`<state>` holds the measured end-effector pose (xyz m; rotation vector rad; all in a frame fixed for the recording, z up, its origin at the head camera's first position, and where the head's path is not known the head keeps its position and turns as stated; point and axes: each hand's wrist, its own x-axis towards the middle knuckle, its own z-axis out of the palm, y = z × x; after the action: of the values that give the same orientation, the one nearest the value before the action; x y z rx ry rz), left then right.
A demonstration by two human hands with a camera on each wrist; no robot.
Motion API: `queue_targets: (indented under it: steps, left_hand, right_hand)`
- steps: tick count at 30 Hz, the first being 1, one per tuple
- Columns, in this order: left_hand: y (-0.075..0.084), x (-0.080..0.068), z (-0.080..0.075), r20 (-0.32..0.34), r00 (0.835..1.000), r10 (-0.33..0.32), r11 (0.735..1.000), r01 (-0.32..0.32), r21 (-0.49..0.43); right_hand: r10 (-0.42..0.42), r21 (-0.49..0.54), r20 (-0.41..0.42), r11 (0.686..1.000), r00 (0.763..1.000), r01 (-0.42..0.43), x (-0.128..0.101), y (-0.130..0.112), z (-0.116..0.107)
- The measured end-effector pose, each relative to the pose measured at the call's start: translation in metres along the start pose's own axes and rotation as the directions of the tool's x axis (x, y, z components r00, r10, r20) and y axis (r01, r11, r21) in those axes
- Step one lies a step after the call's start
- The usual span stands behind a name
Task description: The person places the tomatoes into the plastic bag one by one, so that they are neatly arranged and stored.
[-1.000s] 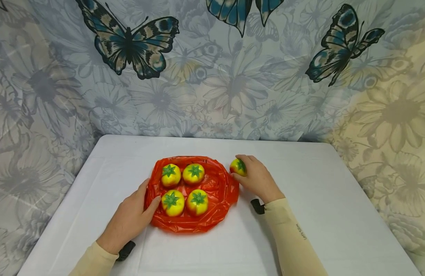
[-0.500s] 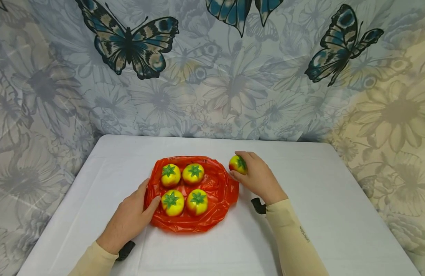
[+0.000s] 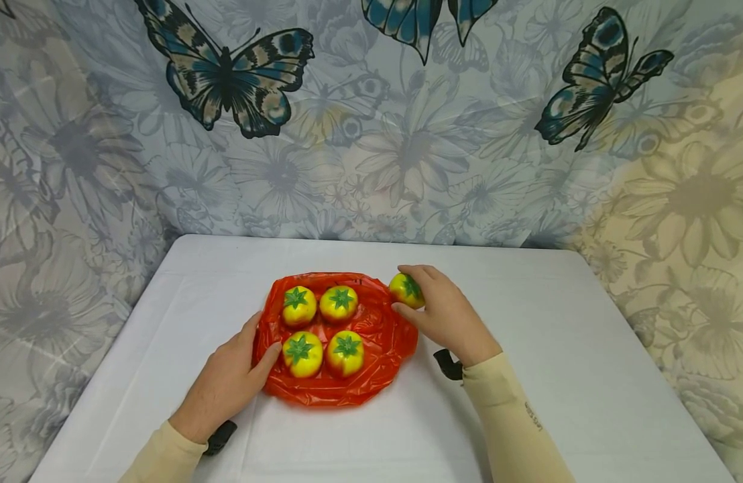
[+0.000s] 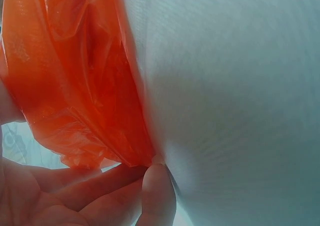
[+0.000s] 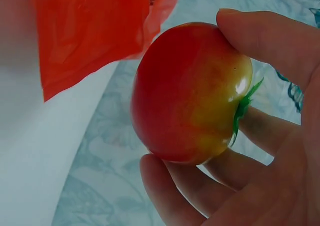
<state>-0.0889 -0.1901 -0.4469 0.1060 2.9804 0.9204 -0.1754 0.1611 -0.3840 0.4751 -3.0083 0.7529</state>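
Note:
A crumpled orange plastic bag point(image 3: 380, 329) lies flat on the white table point(image 3: 558, 349) with several yellow-red toy tomatoes point(image 3: 299, 306) on it. My left hand point(image 3: 226, 382) rests flat on the bag's left edge point(image 4: 85, 110), fingers straight, thumb near the front-left tomato point(image 3: 302, 355). My right hand point(image 3: 444, 312) grips one more tomato point(image 3: 406, 290) point(image 5: 192, 93) with fingers and thumb curled round it, lifted just over the bag's right rim.
Butterfly-and-flower cloth point(image 3: 371, 121) hangs behind and to both sides of the table. Bare white tabletop stretches to the right of the bag and in front of it. A black wrist strap point(image 3: 450, 365) shows at each sleeve.
My right hand has lifted the tomato off the table and carried it left, from beside the bag to over its right rim. The left hand has stayed put.

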Motion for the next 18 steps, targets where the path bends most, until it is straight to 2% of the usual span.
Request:
queue_targets:
  steps: [18]
  left_hand:
    - [-0.003, 0.0, 0.0, -0.02, 1.0, 0.018, 1.0, -0.019, -0.014]
  right_hand:
    - [-0.121, 0.002, 0.046, 0.993, 0.992, 0.121, -0.004, -0.021, 0.017]
